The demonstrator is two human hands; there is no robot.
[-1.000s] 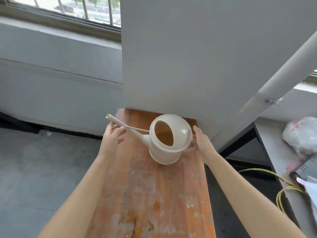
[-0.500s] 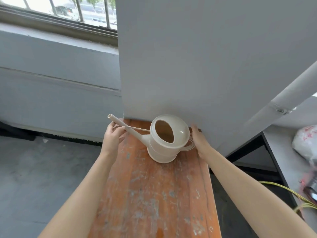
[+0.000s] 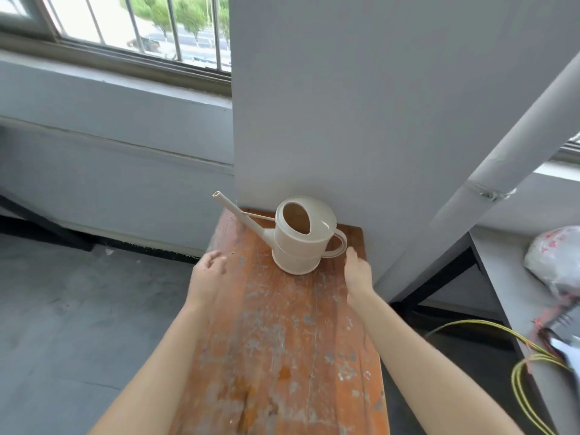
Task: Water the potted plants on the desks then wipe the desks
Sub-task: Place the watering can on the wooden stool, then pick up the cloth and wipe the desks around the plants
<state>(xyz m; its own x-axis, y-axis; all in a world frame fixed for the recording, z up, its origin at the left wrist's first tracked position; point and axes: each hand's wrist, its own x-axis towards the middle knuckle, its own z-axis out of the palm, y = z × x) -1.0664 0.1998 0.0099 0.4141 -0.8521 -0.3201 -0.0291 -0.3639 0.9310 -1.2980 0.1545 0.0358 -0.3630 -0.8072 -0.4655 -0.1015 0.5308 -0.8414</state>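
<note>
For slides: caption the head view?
Left hand and right hand hover open beside a cream plastic watering can on a worn orange wooden bench.

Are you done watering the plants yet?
Can't tell from here: no plants show. The watering can stands upright on the wooden bench. The left hand and right hand are open beside it, holding nothing. No cloth shows either, so wiping likely still lies ahead.

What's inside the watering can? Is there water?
Through the opening of the watering can only a brownish, shaded inner wall shows. No water is visible, but the domed top hides most of the inside, so I cannot tell if any is in there.
</note>
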